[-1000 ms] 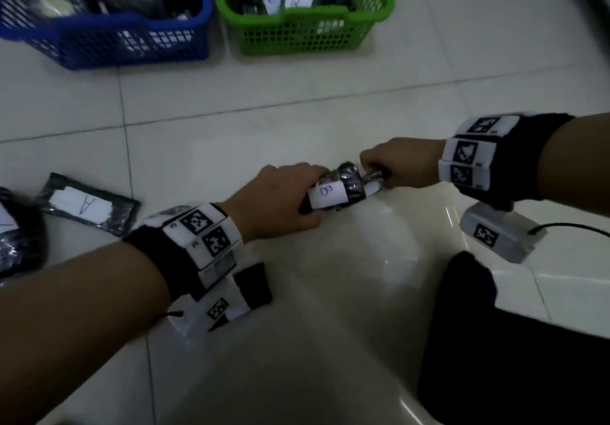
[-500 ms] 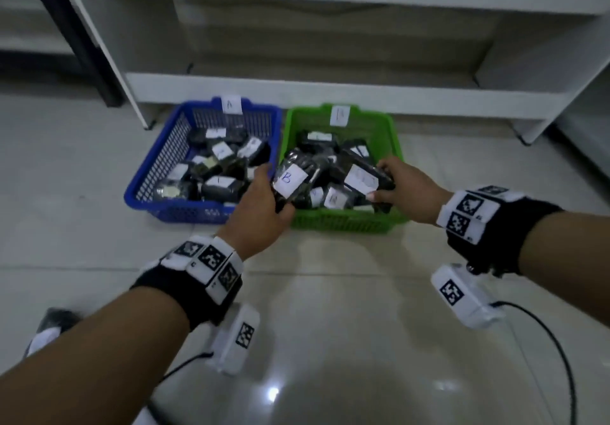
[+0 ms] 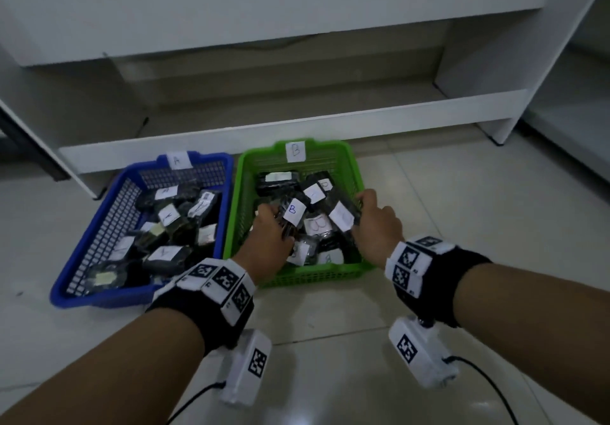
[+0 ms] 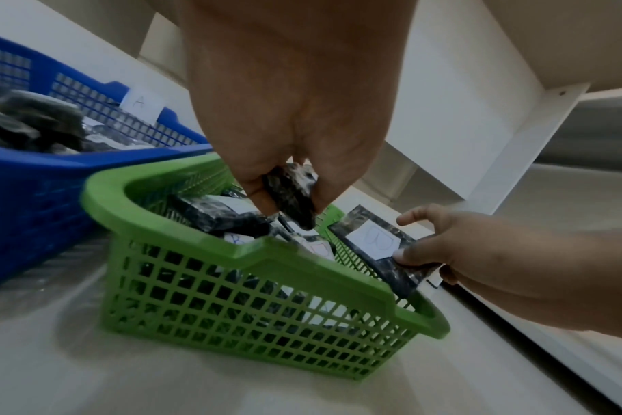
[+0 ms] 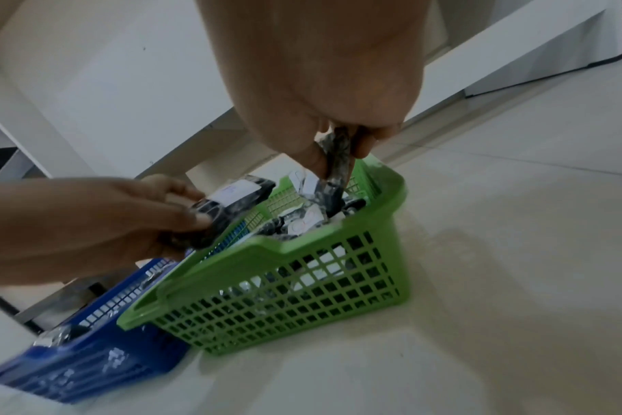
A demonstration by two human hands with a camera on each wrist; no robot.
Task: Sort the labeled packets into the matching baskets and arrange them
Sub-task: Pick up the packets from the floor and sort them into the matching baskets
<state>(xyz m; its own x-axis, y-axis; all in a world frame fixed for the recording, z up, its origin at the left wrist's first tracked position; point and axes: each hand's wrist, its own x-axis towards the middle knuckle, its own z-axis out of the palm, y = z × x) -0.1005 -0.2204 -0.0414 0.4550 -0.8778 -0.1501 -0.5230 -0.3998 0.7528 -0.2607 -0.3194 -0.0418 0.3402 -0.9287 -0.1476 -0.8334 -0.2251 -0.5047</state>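
Observation:
My left hand (image 3: 270, 226) (image 4: 285, 196) holds a dark packet labelled B (image 3: 293, 211) (image 4: 293, 195) over the left half of the green basket (image 3: 246, 193) (image 4: 231, 252) (image 5: 285, 252), which carries a B tag (image 3: 294, 151). In my right hand (image 3: 369, 213) (image 5: 341, 146) is a second dark packet with a white label (image 3: 341, 215) (image 4: 377, 238) (image 5: 334, 168), pinched by its end above the basket's right side. Several labelled packets lie inside the green basket. The blue basket (image 3: 82, 259) (image 4: 36, 179) with an A tag (image 3: 177, 160) sits to its left, also full of packets.
Both baskets stand on pale floor tiles (image 3: 462, 226) against the base of a white shelf unit (image 3: 297, 124). A shelf upright (image 3: 515, 88) rises at the right. Cables trail from the wrist cameras (image 3: 416, 348) near me.
Both hands lifted packets from the floor near me and carried them forward over the green basket. The view swung up from the floor to the baskets and shelf.

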